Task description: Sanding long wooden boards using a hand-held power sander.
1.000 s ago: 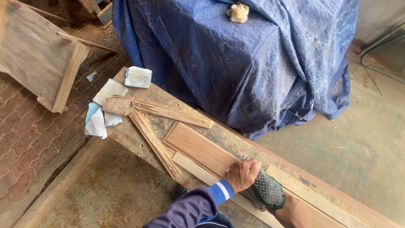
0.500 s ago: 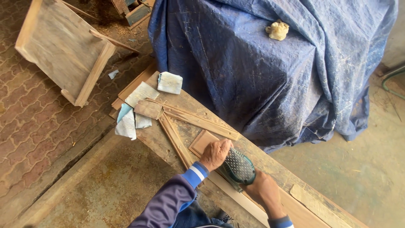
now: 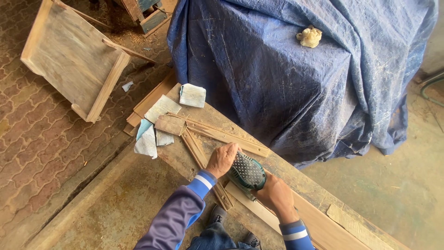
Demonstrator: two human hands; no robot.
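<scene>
A green and black power sander rests on a wooden panel lying on a long wooden workbench. My left hand presses on the sander's front end. My right hand grips its rear. Both arms wear blue sleeves with white stripes. The sander and my hands hide the panel's near end. Two thin wooden strips form a V shape just beyond my left hand.
Several sheets of sandpaper lie at the bench's far end. A blue tarp covers a bulky object behind, with a cream lump on top. An overturned wooden piece sits on brick paving at left. A loose slat lies at right.
Both hands have pushed the sander along the panel toward the bench's far end, closer to the V-shaped strips. The camera view shifted with them.
</scene>
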